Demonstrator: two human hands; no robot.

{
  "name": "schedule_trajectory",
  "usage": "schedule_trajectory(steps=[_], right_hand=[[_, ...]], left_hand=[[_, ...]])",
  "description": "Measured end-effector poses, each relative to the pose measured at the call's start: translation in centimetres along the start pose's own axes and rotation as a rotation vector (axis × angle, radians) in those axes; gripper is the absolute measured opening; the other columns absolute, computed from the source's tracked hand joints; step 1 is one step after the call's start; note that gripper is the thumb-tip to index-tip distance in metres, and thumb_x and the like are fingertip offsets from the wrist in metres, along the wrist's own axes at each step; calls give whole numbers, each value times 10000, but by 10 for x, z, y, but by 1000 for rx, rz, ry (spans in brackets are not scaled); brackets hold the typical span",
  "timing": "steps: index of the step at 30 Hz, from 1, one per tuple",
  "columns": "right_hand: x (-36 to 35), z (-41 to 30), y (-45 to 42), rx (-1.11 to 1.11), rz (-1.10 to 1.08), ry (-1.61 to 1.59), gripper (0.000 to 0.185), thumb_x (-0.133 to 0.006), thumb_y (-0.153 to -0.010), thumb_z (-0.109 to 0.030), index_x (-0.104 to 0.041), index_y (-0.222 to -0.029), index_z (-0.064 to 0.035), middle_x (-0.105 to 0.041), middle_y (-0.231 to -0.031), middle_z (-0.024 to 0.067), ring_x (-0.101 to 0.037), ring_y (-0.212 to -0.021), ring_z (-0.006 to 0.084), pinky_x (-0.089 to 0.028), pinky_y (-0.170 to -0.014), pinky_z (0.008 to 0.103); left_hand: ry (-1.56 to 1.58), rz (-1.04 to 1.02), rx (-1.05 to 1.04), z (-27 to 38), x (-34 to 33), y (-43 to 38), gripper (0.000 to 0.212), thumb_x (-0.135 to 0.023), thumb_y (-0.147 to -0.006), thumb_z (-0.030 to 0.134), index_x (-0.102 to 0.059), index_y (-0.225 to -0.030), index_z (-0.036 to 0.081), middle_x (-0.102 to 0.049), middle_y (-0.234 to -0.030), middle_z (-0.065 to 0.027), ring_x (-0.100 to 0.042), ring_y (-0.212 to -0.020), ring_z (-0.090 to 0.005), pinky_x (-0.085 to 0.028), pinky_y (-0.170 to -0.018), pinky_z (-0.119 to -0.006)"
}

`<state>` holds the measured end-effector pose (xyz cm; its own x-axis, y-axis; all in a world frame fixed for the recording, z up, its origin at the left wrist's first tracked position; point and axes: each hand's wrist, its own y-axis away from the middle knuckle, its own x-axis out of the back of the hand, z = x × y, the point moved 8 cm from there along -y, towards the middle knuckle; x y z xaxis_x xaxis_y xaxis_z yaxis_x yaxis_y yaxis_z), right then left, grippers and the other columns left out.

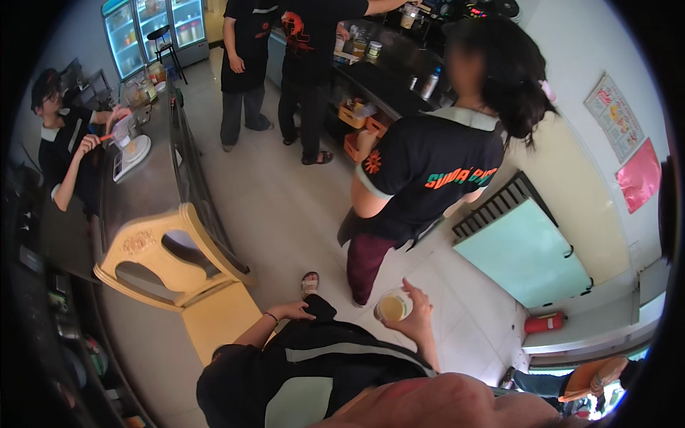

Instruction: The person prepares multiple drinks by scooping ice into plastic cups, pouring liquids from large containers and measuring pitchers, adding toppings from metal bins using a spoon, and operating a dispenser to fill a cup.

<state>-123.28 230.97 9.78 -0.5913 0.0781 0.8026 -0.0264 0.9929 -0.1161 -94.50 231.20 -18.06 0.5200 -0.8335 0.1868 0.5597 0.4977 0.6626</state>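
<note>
My right hand point(418, 315) is wrapped around a clear plastic cup point(393, 306) holding a pale yellow drink. The cup is held over the tiled floor, to the right of my lap. My left hand point(295, 310), with a dark band at the wrist, rests on the black cloth point(320, 307) over my leg. I see nothing held in it.
A yellow chair point(219, 315) stands at my left, beside a steel counter point(139, 198) where a person works at a white scale point(132, 158). Another person point(428, 160) stands close ahead. A pale green panel point(524, 254) and a fire extinguisher point(545, 322) are at right.
</note>
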Motion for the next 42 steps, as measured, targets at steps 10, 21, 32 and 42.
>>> schedule_trajectory(steps=[10, 21, 32, 42], right_hand=[[9, -74, -232, 133, 22, -59, 989, -836, -411, -314, -505, -1327, -142, -619, -1041, 24, -563, -972, 228, -341, -847, 378], [135, -111, -413, 341, -43, -242, 1016, -837, -442, -281, -456, -1363, -83, -631, -1041, 45, -573, -992, 172, -405, -901, 357], [351, -24, -714, 210, 106, -130, 918, -818, -564, -192, -421, -1381, -61, -602, -1086, 125, -585, -1000, 220, -451, -890, 336], [444, 70, -1028, 221, 815, 251, 1082, -852, -438, -501, -458, -1346, -63, -627, -1128, 164, -614, -1035, 291, -461, -913, 383]], left_hand=[[-96, 287, 320, -105, 193, -48, 800, -583, -752, 641, -581, -1169, -42, -613, -1138, -217, -584, -1054, -335, -457, -907, -393], [148, 412, 231, -80, 308, -150, 760, -664, -747, 523, -535, -1228, -51, -597, -1184, -238, -559, -1130, -349, -438, -960, -378], [9, 419, 344, -60, 302, -260, 555, -646, -770, 469, -650, -1067, 0, -662, -1035, -212, -629, -1002, -335, -484, -864, -399], [362, 708, 636, -27, 290, -288, 455, -639, -778, 434, -695, -976, 28, -686, -972, -185, -654, -944, -319, -499, -815, -409]])
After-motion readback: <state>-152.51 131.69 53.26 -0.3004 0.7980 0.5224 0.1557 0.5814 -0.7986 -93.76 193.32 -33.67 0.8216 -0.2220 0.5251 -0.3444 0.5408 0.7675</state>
